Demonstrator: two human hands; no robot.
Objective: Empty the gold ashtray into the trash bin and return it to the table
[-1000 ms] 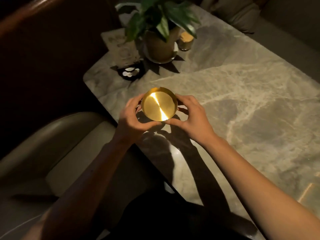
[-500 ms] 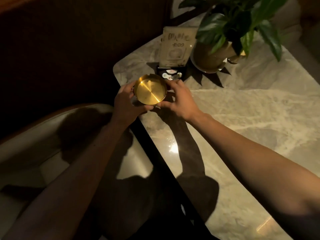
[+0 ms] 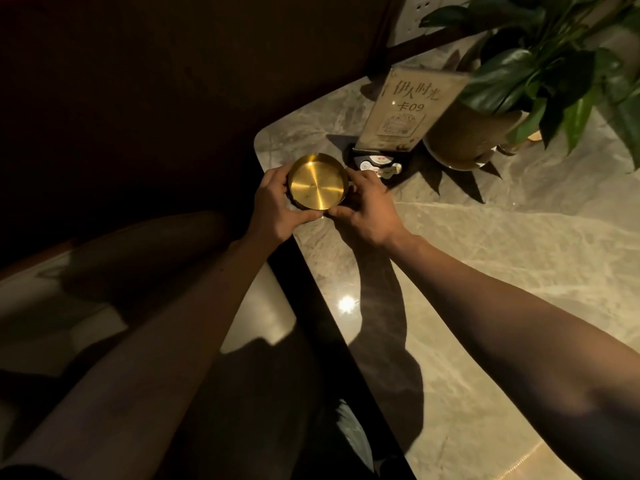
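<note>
1. I see both hands around the gold ashtray (image 3: 318, 186), near the rounded corner of the marble tabletop (image 3: 485, 278).
2. The left hand (image 3: 277, 206) grasps its left rim, with the thumb under the near edge.
3. The right hand (image 3: 367, 209) grasps its right rim, and the two thumbs almost meet.
4. The ashtray looks empty inside; I cannot tell if it touches the tabletop.
5. Just beside it stands a sign card (image 3: 408, 109) on a dark base, and a potted plant (image 3: 519, 74) behind.
</note>
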